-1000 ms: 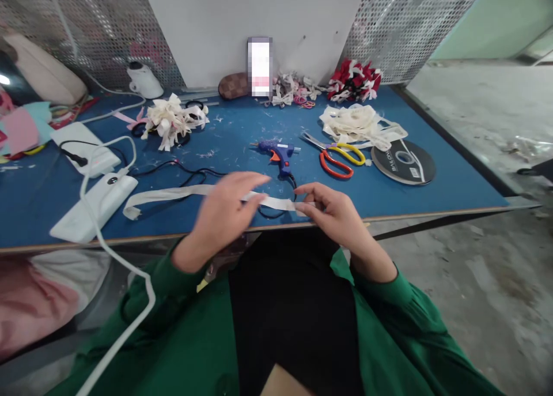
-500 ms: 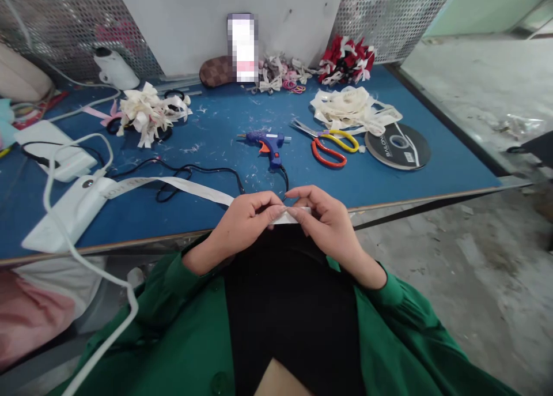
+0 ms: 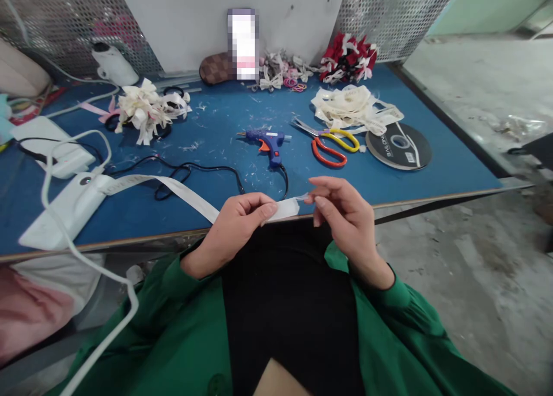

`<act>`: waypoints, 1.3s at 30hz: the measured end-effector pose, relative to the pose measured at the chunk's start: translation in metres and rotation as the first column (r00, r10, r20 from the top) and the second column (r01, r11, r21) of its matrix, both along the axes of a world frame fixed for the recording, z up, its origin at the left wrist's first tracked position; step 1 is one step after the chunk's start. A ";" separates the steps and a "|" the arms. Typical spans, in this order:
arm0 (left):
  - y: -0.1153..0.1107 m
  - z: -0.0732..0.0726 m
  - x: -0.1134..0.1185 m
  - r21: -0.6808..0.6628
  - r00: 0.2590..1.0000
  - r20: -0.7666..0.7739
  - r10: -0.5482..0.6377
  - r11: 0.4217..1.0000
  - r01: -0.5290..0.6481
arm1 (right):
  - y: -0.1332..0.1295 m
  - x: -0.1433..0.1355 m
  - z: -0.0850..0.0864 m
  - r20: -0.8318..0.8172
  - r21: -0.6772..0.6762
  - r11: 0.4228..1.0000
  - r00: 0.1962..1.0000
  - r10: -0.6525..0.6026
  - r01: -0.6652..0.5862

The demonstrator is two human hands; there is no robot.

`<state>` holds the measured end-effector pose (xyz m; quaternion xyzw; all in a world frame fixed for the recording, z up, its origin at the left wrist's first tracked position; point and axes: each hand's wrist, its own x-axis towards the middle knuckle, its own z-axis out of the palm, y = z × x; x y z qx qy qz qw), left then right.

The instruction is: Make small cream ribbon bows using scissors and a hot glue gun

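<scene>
A long white ribbon [image 3: 184,193] with faint lettering runs from the white device at the left to my left hand [image 3: 237,226], which pinches it between thumb and fingers. Its short end sticks out to the right of the thumb, over the table's front edge. Thin pale threads stretch from that end to the fingertips of my right hand [image 3: 345,223], whose thumb and forefinger are closed on them. Beyond the hands lies a blue glue gun [image 3: 270,144] with an orange trigger. Scissors [image 3: 332,145] with red and yellow handles rest to its right.
On the blue table [image 3: 207,116] are a black spool [image 3: 389,148], a cream ribbon heap [image 3: 345,105], red-white bows [image 3: 348,59] and cream bows [image 3: 144,110]. A phone [image 3: 244,44] stands at the back. Cables cross the left side beside a white device [image 3: 64,211].
My right hand has moved away to the right from my left hand, off the ribbon end, with thin threads now stretched between. My left hand has shifted slightly left with the ribbon.
</scene>
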<state>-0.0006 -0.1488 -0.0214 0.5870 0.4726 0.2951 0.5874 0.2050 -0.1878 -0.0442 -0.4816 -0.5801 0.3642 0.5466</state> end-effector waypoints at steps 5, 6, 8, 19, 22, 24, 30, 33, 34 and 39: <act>-0.001 -0.002 0.001 -0.039 0.999 0.048 0.007 0.999 -0.005 | -0.006 0.003 -0.013 0.241 0.175 0.976 0.967 0.085 -0.129; -0.001 -0.002 0.002 -0.046 0.999 0.052 0.002 0.999 0.001 | -0.006 0.001 -0.014 0.280 0.210 0.967 0.957 0.081 -0.144; -0.002 -0.004 0.002 -0.059 0.998 0.061 -0.008 0.998 0.012 | -0.005 -0.004 -0.017 0.308 0.275 0.952 0.950 0.043 -0.132; 0.001 0.002 0.003 -0.120 0.991 0.057 -0.124 0.984 0.130 | -0.002 -0.013 -0.007 0.278 0.267 0.950 0.957 0.086 -0.163; 0.009 0.009 0.008 -0.144 0.986 0.069 -0.150 0.977 0.159 | 0.019 0.004 -0.002 0.279 0.186 0.970 0.955 0.102 -0.158; 0.015 0.010 0.013 -0.163 0.988 0.116 -0.099 0.980 0.117 | 0.046 0.026 0.001 0.394 0.177 0.983 0.911 -0.119 0.052; 0.026 0.001 0.030 -0.203 0.973 0.230 0.020 0.979 0.028 | 0.134 0.082 0.004 0.974 0.011 0.957 0.212 -0.076 0.291; 0.029 -0.002 0.034 -0.210 0.965 0.251 0.070 0.978 -0.017 | 0.151 0.089 0.004 0.986 -0.063 0.959 0.166 0.017 0.275; 0.030 -0.003 0.035 -0.207 0.964 0.254 0.078 0.978 -0.024 | 0.154 0.091 0.005 0.986 -0.083 0.961 0.165 0.040 0.262; 0.037 -0.007 0.039 -0.204 0.953 0.295 0.071 0.979 -0.010 | 0.161 0.100 0.012 0.971 -0.196 0.967 0.172 0.168 0.161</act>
